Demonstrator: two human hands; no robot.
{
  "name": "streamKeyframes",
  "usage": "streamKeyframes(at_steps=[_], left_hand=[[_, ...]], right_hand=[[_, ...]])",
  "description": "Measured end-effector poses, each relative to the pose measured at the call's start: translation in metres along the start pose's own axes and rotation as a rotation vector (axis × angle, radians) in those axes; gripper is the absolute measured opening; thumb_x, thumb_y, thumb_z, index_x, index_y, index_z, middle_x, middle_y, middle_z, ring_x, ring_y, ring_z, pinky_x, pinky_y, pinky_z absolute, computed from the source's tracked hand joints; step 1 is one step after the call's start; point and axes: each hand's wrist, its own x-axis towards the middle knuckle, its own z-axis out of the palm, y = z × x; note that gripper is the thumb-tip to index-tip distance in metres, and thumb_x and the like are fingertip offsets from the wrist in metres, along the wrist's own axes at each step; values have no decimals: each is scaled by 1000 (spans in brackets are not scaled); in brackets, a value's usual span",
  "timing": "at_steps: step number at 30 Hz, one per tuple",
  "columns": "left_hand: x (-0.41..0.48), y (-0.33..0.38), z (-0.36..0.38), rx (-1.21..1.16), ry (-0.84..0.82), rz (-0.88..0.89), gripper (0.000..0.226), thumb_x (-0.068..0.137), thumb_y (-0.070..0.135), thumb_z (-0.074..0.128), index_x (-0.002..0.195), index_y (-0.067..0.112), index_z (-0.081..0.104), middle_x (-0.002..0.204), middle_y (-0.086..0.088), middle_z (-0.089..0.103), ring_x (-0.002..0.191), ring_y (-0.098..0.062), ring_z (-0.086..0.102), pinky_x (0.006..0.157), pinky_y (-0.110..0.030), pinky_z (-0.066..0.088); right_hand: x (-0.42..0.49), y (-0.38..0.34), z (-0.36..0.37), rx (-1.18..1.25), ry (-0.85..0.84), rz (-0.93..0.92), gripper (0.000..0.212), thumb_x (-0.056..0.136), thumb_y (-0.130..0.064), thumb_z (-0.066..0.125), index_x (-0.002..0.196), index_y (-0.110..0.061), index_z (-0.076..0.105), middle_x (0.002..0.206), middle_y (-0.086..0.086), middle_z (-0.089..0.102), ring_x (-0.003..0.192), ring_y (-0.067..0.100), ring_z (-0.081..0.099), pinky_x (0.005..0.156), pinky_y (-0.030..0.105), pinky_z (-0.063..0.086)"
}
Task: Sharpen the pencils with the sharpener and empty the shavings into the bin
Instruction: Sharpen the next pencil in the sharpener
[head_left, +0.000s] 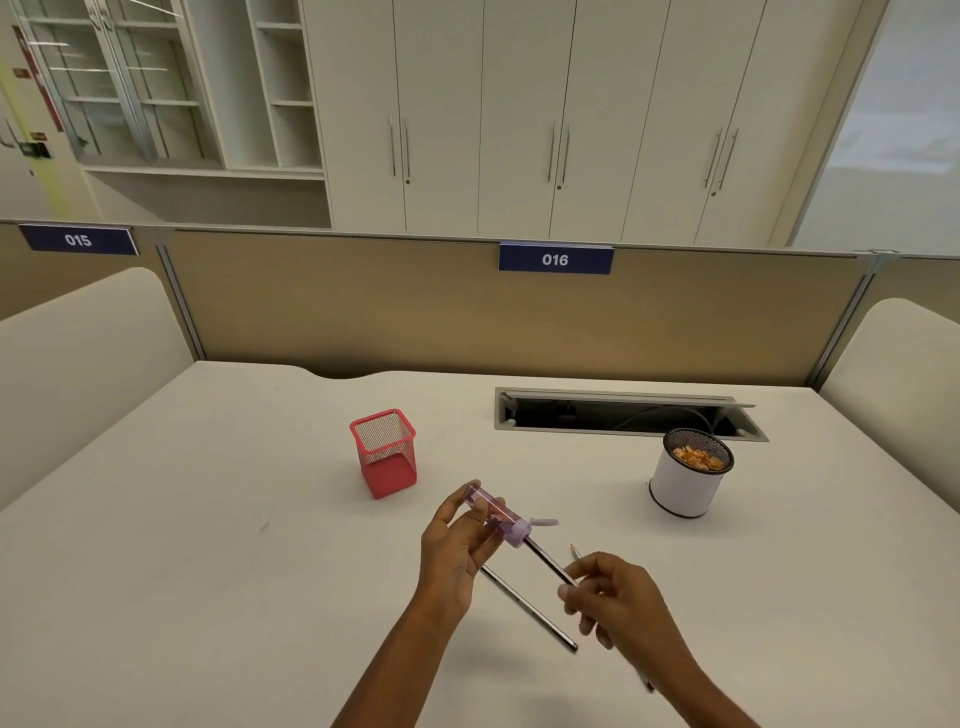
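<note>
Your left hand (457, 540) pinches the purple sharpener (496, 517) above the desk (208, 519) while your right hand (618, 597) grips the pencil (550, 564) seated in it, so twisting off-axis could snap the lead or spill shavings short of the white bin (685, 486).

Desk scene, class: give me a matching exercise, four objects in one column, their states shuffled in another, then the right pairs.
Objects:
1. sharpener
2. red mesh holder
3. white bin
4. loose pencil

States:
A. holds orange shavings
B. lying flat on the table
C. held in the left hand, pencil inserted
D. standing, nothing visible inside

Pairs: 1-C, 2-D, 3-A, 4-B
</note>
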Motion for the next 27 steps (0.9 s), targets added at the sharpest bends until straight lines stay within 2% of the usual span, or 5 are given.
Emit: streamKeyframes(at_steps=[3,7,11,16,27], left_hand=[[-2,-3,4,-48,28,16,17,85,2,56,95,14,61,88,-15,67,81,-29,66,57,-25,59],[-5,-11,9,-69,40,26,16,86,4,55,98,13,60,88,-12,67,81,-27,66,62,-26,60],[-2,-9,11,1,1,25,19,87,3,55,101,14,61,89,-11,68,76,-22,70,72,-33,58],[-2,-1,12,15,-110,-37,21,87,3,52,95,19,64,89,-13,70,69,-21,72,63,-29,59],[-10,-15,10,-1,-22,-6,21,86,2,56,98,17,63,84,-10,71,74,-23,71,62,-27,60]], right_hand=[[2,12,0,-571,282,-426,14,79,-3,67,78,-17,66,62,-5,65,51,8,55,51,12,40],[10,18,-7,-1074,454,-820,21,76,-16,52,69,-12,71,47,0,57,34,19,51,30,20,33],[13,14,-4,-486,135,-242,23,89,-5,53,76,-12,71,53,-4,61,46,16,52,47,22,39],[15,1,-20,680,-378,603,15,70,-6,53,67,-3,68,40,-3,32,24,3,23,30,5,14],[-6,-4,-14,-14,-62,91,13,81,-5,65,80,-12,54,44,-6,49,34,6,38,40,19,32]])
